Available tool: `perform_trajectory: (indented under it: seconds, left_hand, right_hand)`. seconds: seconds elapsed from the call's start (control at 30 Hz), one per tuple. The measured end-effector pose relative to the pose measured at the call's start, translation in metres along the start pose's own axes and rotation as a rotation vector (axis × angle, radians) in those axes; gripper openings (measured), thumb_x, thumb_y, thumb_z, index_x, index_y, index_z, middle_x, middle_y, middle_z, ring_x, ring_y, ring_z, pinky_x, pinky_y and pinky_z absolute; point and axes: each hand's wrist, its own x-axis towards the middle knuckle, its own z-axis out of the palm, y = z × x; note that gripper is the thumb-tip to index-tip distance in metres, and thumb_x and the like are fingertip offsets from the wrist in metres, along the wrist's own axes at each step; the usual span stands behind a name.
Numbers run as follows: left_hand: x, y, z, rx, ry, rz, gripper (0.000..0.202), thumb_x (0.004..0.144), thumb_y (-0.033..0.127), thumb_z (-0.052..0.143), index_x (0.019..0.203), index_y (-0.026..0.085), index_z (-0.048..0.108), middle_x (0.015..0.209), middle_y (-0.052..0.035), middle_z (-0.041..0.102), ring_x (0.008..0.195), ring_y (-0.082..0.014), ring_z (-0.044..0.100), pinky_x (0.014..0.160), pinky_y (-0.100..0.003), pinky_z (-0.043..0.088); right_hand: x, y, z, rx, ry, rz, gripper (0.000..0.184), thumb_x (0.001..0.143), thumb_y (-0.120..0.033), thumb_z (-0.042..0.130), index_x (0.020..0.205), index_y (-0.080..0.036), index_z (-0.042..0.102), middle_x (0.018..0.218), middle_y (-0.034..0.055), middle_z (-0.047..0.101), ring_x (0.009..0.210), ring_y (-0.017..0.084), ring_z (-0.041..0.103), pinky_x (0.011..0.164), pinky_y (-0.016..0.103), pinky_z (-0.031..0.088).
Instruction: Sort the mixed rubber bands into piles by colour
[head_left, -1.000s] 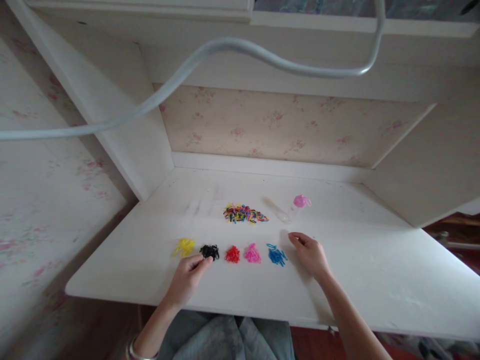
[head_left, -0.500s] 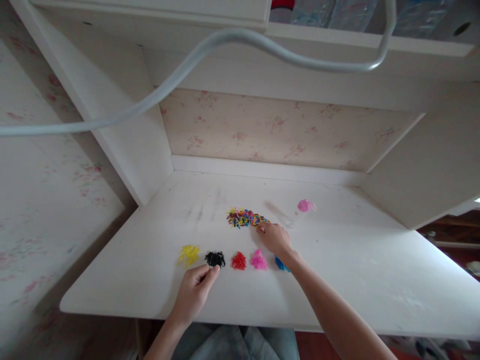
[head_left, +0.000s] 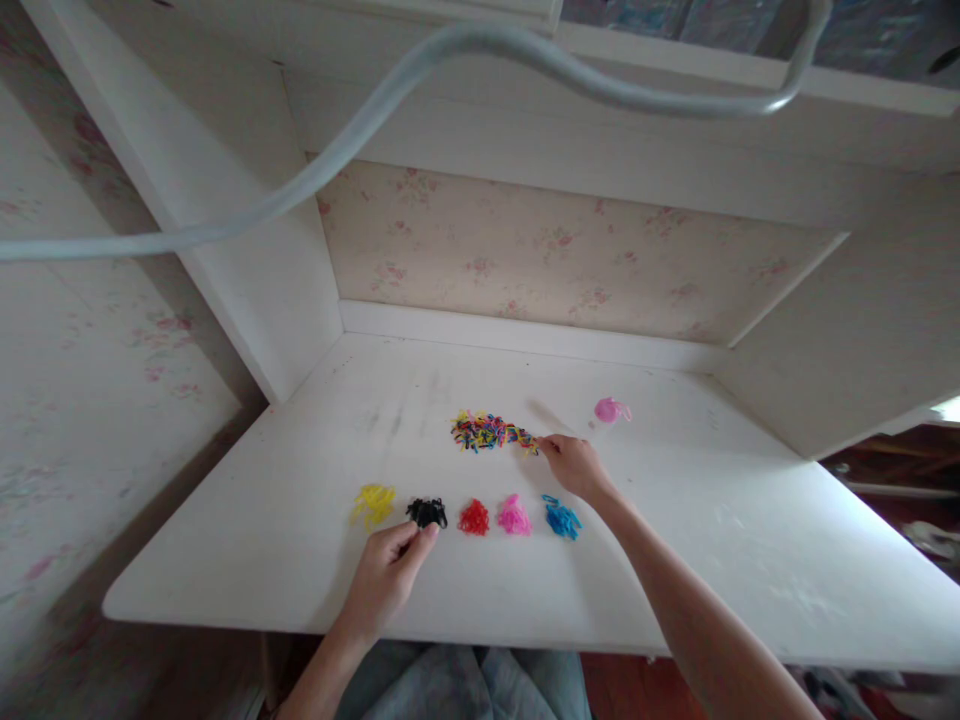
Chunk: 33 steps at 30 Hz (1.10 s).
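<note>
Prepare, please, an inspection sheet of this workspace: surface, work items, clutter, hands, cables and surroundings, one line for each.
Surface: white desktop, with dark smudges left of the mixed pile.
Work items: mixed-colour pile of small bands; nearer the person, left to right, yellow pile, black pile, red pile, pink pile, blue pile.
Clutter: pink looped item, right of the mixed-colour pile.
Hands: left hand at the black pile's near edge; right hand at the mixed-colour pile's right end; cannot tell whether either holds a band.
Cables: thick pale cable or tube across the upper view.
Surroundings: flowered wallpaper behind, shelf above.
</note>
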Motion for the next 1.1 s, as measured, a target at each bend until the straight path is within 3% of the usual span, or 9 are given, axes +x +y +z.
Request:
perform_trajectory:
  seconds: [0.2,0.37,0.47,0.6,0.77,0.93,1.1]
  left_hand:
    - [-0.001,0.002,0.0,0.005,-0.005,0.003,0.045,0.083,0.046,0.045,0.055,0.019,0.022,0.053,0.0056,0.02,0.051,-0.0082,0.025,0.048,-0.022,0.021]
    - [-0.002,0.002,0.0,0.016,0.0,0.012,0.045,0.083,0.045,0.046,0.055,0.019,0.022,0.053,0.0057,0.02,0.051,-0.008,0.025,0.048,-0.022,0.021]
    - [-0.001,0.001,0.0,0.01,-0.011,0.013,0.044,0.084,0.045,0.045,0.055,0.019,0.023,0.052,0.0057,0.022,0.051,-0.008,0.025,0.048,-0.023,0.021]
    - [-0.002,0.0,0.004,0.068,-0.008,0.03,0.044,0.085,0.044,0.044,0.053,0.019,0.026,0.051,0.0054,0.026,0.05,-0.0081,0.028,0.048,-0.023,0.021]
    - [-0.013,0.003,0.015,0.388,-0.06,0.234,0.042,0.088,0.038,0.04,0.051,0.017,0.035,0.049,0.0037,0.037,0.049,-0.0085,0.037,0.051,-0.025,0.022]
    - [-0.017,0.004,0.018,0.53,-0.051,0.321,0.04,0.091,0.034,0.036,0.055,0.018,0.042,0.054,0.0021,0.049,0.052,-0.0084,0.045,0.055,-0.025,0.026]
    - [-0.015,0.004,0.016,0.538,-0.041,0.311,0.04,0.092,0.034,0.036,0.056,0.017,0.042,0.055,0.0023,0.05,0.053,-0.0078,0.047,0.054,-0.024,0.027]
  right_hand:
    - [-0.003,0.006,-0.005,0.046,0.06,-0.006,0.045,0.09,-0.043,0.032,0.084,-0.019,0.07,0.081,0.0089,0.069,0.074,0.019,0.061,0.06,0.024,0.032]
    - [-0.014,-0.007,-0.007,0.126,0.099,-0.057,0.044,0.09,-0.043,0.03,0.093,-0.02,0.068,0.075,0.0041,0.068,0.068,0.016,0.06,0.056,0.022,0.032]
    - [-0.028,-0.033,-0.006,0.191,0.104,-0.156,0.043,0.09,-0.045,0.031,0.095,-0.022,0.068,0.07,0.001,0.066,0.064,0.013,0.058,0.055,0.02,0.032]
    - [-0.05,-0.086,-0.002,0.274,0.035,-0.409,0.042,0.092,-0.044,0.032,0.082,-0.024,0.068,0.063,-0.0019,0.063,0.058,0.01,0.053,0.054,0.019,0.029]
    - [-0.06,-0.155,0.003,0.197,-0.084,-0.689,0.042,0.093,-0.042,0.032,0.078,-0.026,0.067,0.069,-0.0025,0.065,0.062,0.009,0.053,0.056,0.019,0.028]
    - [-0.05,-0.198,0.018,0.039,-0.138,-0.722,0.041,0.093,-0.046,0.029,0.086,-0.03,0.067,0.075,-0.0023,0.067,0.068,0.012,0.057,0.055,0.02,0.029]
    - [-0.045,-0.202,0.022,-0.037,-0.15,-0.718,0.038,0.092,-0.046,0.031,0.086,-0.03,0.066,0.073,-0.001,0.067,0.065,0.014,0.058,0.055,0.022,0.031]
